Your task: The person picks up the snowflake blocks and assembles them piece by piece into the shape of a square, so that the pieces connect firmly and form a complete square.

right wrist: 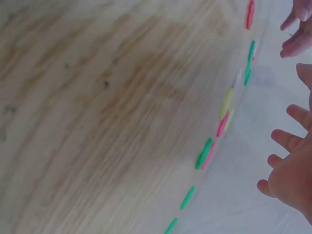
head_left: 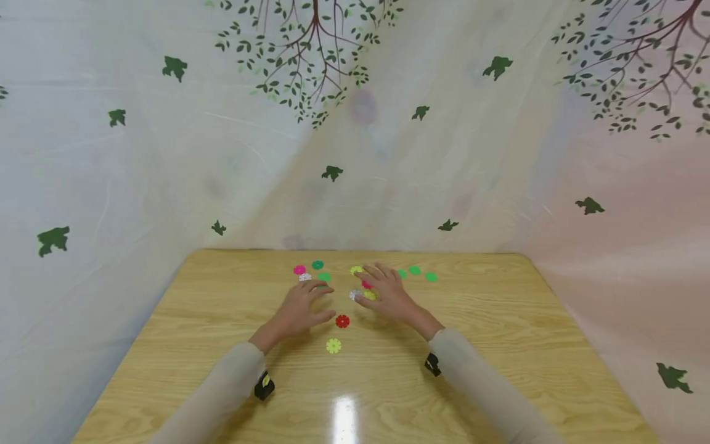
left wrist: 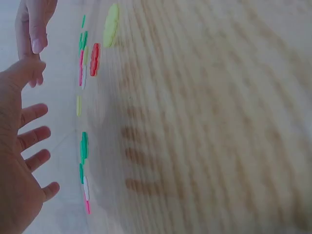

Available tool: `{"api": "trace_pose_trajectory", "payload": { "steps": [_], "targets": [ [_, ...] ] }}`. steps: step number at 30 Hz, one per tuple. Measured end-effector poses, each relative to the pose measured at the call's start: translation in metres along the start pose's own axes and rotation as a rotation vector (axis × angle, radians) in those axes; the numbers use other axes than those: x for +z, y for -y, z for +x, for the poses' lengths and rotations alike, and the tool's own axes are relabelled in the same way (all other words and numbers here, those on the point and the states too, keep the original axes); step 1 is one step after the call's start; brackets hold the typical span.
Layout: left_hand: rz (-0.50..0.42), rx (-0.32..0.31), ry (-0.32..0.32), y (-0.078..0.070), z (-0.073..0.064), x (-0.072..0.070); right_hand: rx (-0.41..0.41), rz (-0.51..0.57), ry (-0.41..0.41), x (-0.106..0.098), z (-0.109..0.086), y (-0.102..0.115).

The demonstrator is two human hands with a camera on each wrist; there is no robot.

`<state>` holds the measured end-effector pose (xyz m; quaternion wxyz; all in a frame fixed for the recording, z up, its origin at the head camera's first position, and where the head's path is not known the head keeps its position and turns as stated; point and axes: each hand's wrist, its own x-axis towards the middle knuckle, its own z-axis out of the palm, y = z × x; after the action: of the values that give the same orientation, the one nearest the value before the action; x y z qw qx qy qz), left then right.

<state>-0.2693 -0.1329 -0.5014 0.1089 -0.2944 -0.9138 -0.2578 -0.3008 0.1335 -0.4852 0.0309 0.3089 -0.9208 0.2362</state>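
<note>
Flat, flower-shaped plastic discs with notched edges lie on the wooden table between and beyond my hands. My left hand (head_left: 297, 309) hovers over the table with fingers spread, close to a white disc (head_left: 305, 277) and a green disc (head_left: 324, 277). My right hand (head_left: 392, 295) is also spread and held above the table, overlapping a pink disc (head_left: 367, 284) and a yellow disc (head_left: 370, 296) in the head view. Both wrist views show a gap between the fingers and the tabletop. A red disc (head_left: 342, 321) lies between the hands, with another yellow disc (head_left: 333, 346) nearer me.
Toward the back left are a magenta disc (head_left: 299, 270) and a dark green disc (head_left: 317, 265). Bright green discs (head_left: 415, 271) sit beyond the right hand. Behind the wooden table (head_left: 499, 382) hangs a pale curtain (head_left: 266, 203) printed with branches and leaves.
</note>
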Motion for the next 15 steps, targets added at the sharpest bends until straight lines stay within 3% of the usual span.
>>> {"api": "trace_pose_trajectory", "payload": {
  "steps": [4, 10, 15],
  "targets": [
    [-0.051, 0.044, 0.030, -0.004, -0.006, 0.001, -0.066, -0.005, -0.014, 0.006, -0.002, 0.003],
    [-0.061, 0.079, 0.139, -0.006, -0.010, 0.002, -0.201, -0.061, -0.064, 0.016, -0.002, 0.010],
    [-0.065, 0.085, 0.222, -0.009, -0.012, 0.000, -0.233, -0.144, -0.026, 0.023, 0.000, 0.015]
  ]
}}
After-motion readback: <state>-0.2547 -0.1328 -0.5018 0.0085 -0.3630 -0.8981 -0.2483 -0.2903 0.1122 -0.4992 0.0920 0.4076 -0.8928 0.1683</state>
